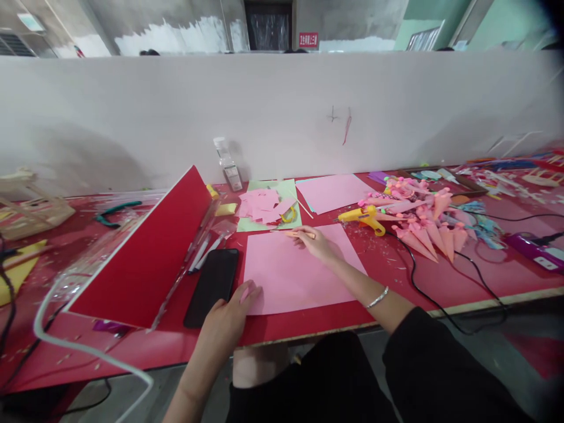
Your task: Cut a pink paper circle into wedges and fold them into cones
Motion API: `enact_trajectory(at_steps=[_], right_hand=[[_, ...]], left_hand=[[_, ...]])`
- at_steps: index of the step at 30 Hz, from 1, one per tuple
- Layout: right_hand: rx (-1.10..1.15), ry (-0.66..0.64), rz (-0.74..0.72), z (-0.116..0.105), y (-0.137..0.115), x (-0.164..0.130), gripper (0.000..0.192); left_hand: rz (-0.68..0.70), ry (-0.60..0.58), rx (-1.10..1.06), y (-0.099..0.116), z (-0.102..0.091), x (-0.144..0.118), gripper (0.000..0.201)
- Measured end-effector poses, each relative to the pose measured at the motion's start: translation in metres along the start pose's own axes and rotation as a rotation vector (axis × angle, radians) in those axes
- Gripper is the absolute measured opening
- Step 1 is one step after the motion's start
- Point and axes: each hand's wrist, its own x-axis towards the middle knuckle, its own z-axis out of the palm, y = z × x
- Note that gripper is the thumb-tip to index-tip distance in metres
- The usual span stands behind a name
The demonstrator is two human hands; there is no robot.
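A pink paper sheet (pixel 291 276) lies flat on the red table in front of me. My right hand (pixel 314 242) is over its upper part, fingers closed in a pinch on a thin tan stick (pixel 293 234). Whether the stick is a pencil I cannot make out. At the sheet's lower left corner rests my left hand (pixel 233 305), its fingers apart and touching the paper edge. A black phone (pixel 212 286) lies just left of the sheet, close to that hand.
Pink scraps (pixel 263 205) lie on a green sheet (pixel 288 189). A yellow glue gun (pixel 365 218) sits beside several pink paper cones (pixel 434 235). A red board (pixel 152 252) leans at left. A bottle (pixel 229 167) stands before the white partition (pixel 273 111). Cables (pixel 414 264) cross the right side.
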Motion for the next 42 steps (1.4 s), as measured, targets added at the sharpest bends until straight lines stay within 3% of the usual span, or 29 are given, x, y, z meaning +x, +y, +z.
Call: enact_trajectory(at_steps=[5,11,29,36,42], right_hand=[[-0.042,0.136,-0.056,-0.02,0.002,-0.002,0.022],[-0.122,0.145,-0.093,-0.033,0.005,-0.012,0.019],[-0.449,0.166,-0.253,-0.029,0.007,-0.023,0.015],[-0.516,0.107,-0.281,-0.022,0.01,-0.022,0.016],[-0.423,-0.007,-0.317,-0.01,0.01,-0.021,0.016]], left_hand=[[-0.006,0.039,-0.036,0.004,0.0,0.0,0.049],[-0.001,0.047,-0.055,0.003,0.0,0.0,0.049],[0.039,0.139,-0.059,0.003,0.003,0.0,0.046],[0.059,0.158,-0.014,0.002,0.008,-0.001,0.045],[0.051,0.138,-0.031,0.002,0.009,-0.002,0.048]])
